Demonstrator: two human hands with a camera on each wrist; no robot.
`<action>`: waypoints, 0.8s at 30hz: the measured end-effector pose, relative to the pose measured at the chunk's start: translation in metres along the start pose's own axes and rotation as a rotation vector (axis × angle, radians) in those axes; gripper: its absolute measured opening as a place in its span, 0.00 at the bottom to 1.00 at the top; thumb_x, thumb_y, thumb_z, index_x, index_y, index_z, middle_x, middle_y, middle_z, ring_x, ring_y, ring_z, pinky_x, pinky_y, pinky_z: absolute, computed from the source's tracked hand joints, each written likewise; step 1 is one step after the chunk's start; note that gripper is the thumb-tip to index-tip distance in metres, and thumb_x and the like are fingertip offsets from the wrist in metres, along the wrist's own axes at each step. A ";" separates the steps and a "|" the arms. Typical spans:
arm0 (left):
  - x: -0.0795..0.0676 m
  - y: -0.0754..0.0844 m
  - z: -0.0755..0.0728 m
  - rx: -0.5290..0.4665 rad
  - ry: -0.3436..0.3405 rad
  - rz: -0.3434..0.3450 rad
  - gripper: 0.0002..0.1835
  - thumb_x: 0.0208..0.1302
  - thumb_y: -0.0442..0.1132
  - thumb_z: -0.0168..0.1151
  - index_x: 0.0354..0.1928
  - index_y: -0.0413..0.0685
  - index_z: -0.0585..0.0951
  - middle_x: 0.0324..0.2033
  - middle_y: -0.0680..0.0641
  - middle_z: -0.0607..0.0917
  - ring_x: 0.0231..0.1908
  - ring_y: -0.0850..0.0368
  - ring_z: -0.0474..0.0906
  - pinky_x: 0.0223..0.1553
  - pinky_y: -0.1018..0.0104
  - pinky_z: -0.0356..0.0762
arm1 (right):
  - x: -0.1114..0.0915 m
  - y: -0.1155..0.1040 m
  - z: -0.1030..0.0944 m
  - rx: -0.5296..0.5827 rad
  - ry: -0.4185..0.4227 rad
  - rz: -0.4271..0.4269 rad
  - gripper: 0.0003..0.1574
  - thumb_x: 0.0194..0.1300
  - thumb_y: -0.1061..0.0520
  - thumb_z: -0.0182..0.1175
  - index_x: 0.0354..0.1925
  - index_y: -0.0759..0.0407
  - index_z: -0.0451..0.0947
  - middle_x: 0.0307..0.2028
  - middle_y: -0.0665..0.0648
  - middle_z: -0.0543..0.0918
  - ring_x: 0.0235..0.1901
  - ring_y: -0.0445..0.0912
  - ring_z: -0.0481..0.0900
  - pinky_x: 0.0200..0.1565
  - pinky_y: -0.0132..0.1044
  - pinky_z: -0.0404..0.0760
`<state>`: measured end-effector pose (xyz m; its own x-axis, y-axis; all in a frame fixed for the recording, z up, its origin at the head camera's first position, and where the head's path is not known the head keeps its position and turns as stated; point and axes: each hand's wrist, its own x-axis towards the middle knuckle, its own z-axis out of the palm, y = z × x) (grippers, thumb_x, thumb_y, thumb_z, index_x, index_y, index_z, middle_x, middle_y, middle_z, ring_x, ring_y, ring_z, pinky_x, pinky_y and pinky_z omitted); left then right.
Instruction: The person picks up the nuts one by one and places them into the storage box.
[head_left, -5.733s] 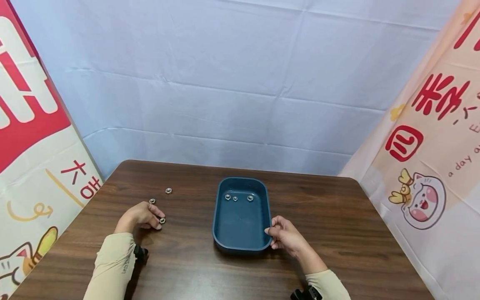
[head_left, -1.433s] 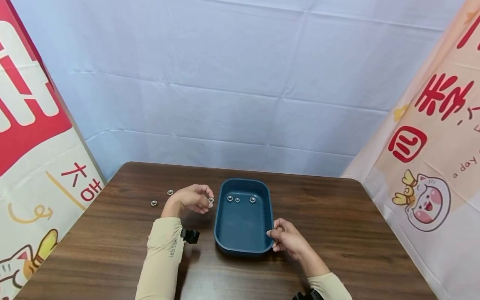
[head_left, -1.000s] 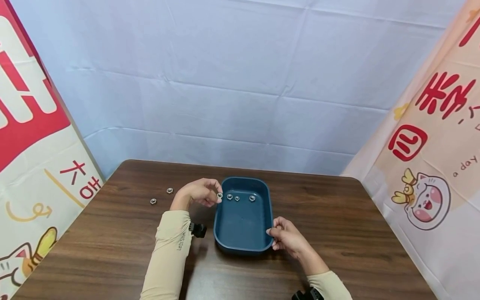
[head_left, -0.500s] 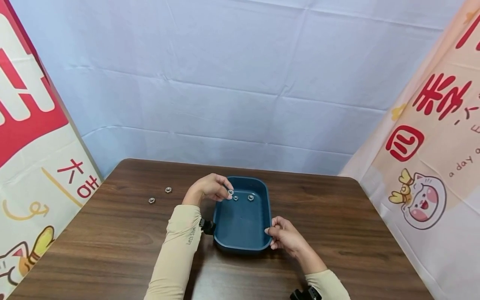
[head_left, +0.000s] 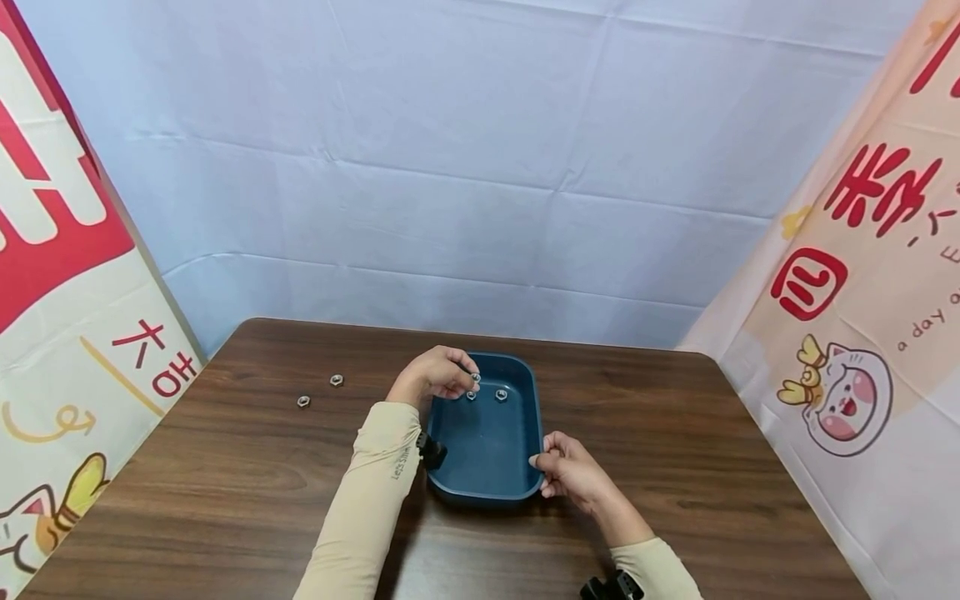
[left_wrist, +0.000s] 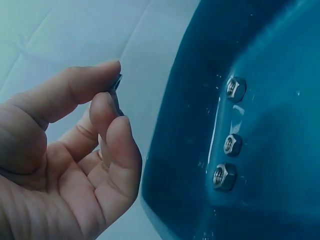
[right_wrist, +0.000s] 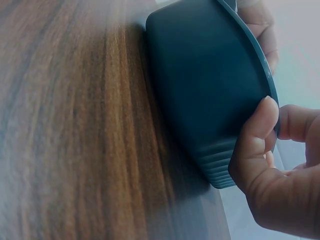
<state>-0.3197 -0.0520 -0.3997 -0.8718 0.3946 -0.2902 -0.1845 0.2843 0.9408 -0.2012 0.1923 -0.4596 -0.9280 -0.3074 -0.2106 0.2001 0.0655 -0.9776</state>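
A metal hex nut (head_left: 476, 378) is pinched between the thumb and fingertips of my left hand (head_left: 442, 373), above the far left part of a blue tray (head_left: 486, 498). From the left wrist, that held nut (left_wrist: 118, 91) shows edge-on. Three nuts lie in the tray along its far side: one nut (left_wrist: 236, 89), a smaller nut (left_wrist: 232, 145) and another nut (left_wrist: 225, 177). The head view hides one of these behind my left hand. My right hand (head_left: 572, 473) grips the tray's right rim, thumb and fingers on either side of the wall (right_wrist: 205, 75).
Two more nuts sit on the brown wooden table (head_left: 675, 467) to the left: a farther nut (head_left: 337, 380) and a nearer nut (head_left: 303, 402). A pale cloth (head_left: 450, 167) hangs behind the table, with printed banners at both sides.
My left hand has picked up a nut from the left of the table and carried it right, over the tray. My right hand keeps its grip on the rim.
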 end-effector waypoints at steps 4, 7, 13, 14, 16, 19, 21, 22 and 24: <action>0.004 0.002 0.004 0.038 -0.020 -0.017 0.08 0.55 0.29 0.64 0.38 0.41 0.79 0.26 0.44 0.82 0.22 0.54 0.73 0.37 0.54 0.78 | 0.000 0.001 -0.001 -0.002 -0.005 0.000 0.10 0.61 0.67 0.54 0.35 0.63 0.60 0.19 0.55 0.70 0.15 0.42 0.72 0.19 0.30 0.75; 0.008 0.003 0.007 0.069 -0.030 -0.024 0.08 0.56 0.29 0.64 0.38 0.41 0.79 0.27 0.44 0.82 0.23 0.54 0.74 0.34 0.57 0.78 | 0.001 0.001 -0.001 -0.007 -0.002 0.005 0.10 0.62 0.66 0.53 0.35 0.63 0.60 0.19 0.54 0.70 0.15 0.42 0.71 0.19 0.30 0.75; 0.018 0.000 0.016 0.095 -0.024 -0.035 0.06 0.57 0.28 0.62 0.38 0.40 0.79 0.27 0.44 0.82 0.22 0.54 0.72 0.28 0.63 0.76 | 0.002 0.001 0.001 -0.004 0.018 0.017 0.10 0.61 0.67 0.54 0.35 0.64 0.60 0.18 0.54 0.70 0.14 0.41 0.71 0.18 0.30 0.75; 0.020 -0.002 0.017 0.091 -0.018 -0.040 0.06 0.57 0.28 0.62 0.38 0.40 0.79 0.26 0.45 0.82 0.21 0.55 0.72 0.28 0.63 0.76 | 0.002 0.002 0.001 -0.003 0.019 0.018 0.10 0.61 0.67 0.53 0.35 0.64 0.60 0.18 0.54 0.70 0.14 0.41 0.71 0.18 0.30 0.75; 0.023 -0.004 0.020 0.079 -0.009 -0.053 0.07 0.56 0.28 0.62 0.37 0.39 0.79 0.26 0.45 0.81 0.21 0.55 0.72 0.28 0.63 0.77 | 0.002 0.002 0.000 -0.001 0.016 0.018 0.09 0.61 0.67 0.53 0.35 0.63 0.60 0.18 0.54 0.70 0.14 0.41 0.71 0.18 0.30 0.75; 0.028 -0.007 0.025 0.054 -0.005 -0.072 0.07 0.55 0.27 0.63 0.37 0.39 0.79 0.25 0.46 0.81 0.21 0.56 0.73 0.28 0.63 0.78 | 0.001 0.002 -0.001 -0.001 0.014 0.014 0.09 0.61 0.67 0.53 0.35 0.63 0.60 0.18 0.54 0.70 0.14 0.41 0.71 0.18 0.31 0.75; 0.030 -0.008 0.028 0.046 -0.013 -0.088 0.08 0.56 0.27 0.62 0.39 0.37 0.79 0.24 0.46 0.81 0.21 0.56 0.74 0.28 0.64 0.78 | 0.001 0.002 -0.001 -0.003 0.013 0.012 0.09 0.62 0.67 0.53 0.35 0.63 0.61 0.18 0.54 0.70 0.14 0.41 0.71 0.18 0.30 0.75; 0.031 -0.008 0.029 0.043 -0.015 -0.097 0.08 0.56 0.27 0.62 0.40 0.36 0.79 0.24 0.46 0.81 0.21 0.56 0.75 0.28 0.64 0.78 | 0.001 0.001 -0.001 -0.005 0.014 0.012 0.09 0.61 0.66 0.53 0.35 0.63 0.61 0.18 0.54 0.70 0.14 0.41 0.71 0.18 0.30 0.75; 0.032 -0.009 0.031 0.038 -0.013 -0.111 0.10 0.57 0.27 0.62 0.42 0.34 0.79 0.24 0.45 0.81 0.21 0.56 0.75 0.27 0.65 0.78 | 0.000 -0.001 0.000 -0.004 0.016 0.010 0.09 0.61 0.66 0.54 0.35 0.63 0.61 0.18 0.54 0.70 0.14 0.41 0.71 0.18 0.30 0.75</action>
<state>-0.3320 -0.0146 -0.4235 -0.8410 0.3699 -0.3949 -0.2622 0.3598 0.8954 -0.2017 0.1925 -0.4591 -0.9309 -0.2913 -0.2206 0.2084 0.0726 -0.9753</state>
